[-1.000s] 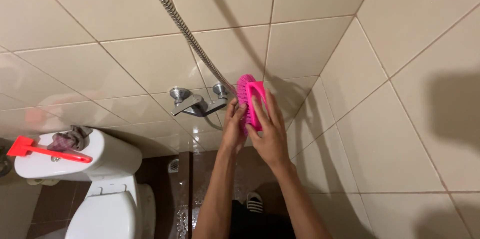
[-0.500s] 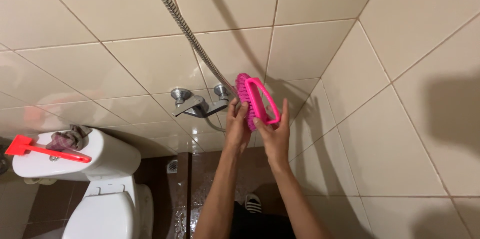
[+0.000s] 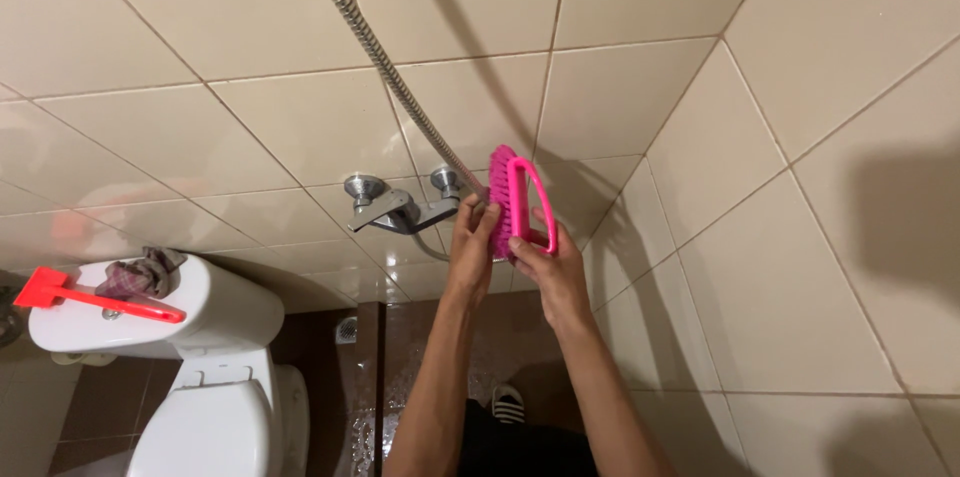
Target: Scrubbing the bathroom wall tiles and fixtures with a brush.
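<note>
In the tiled corner of the shower, just to the right of the metal tap (image 3: 392, 205), both hands are up on a pink scrub brush (image 3: 513, 199) held upright in front of the wall tiles (image 3: 250, 127): the left hand (image 3: 472, 249) presses its fingers against the bristle side, the right hand (image 3: 553, 272) pinches the bottom of the loop handle. The metal shower hose (image 3: 375, 47) slants down the wall to the tap right beside the brush, and off to the left a red scraper (image 3: 90, 299) and a crumpled cloth (image 3: 140, 274) lie on the white toilet tank (image 3: 150, 322).
</note>
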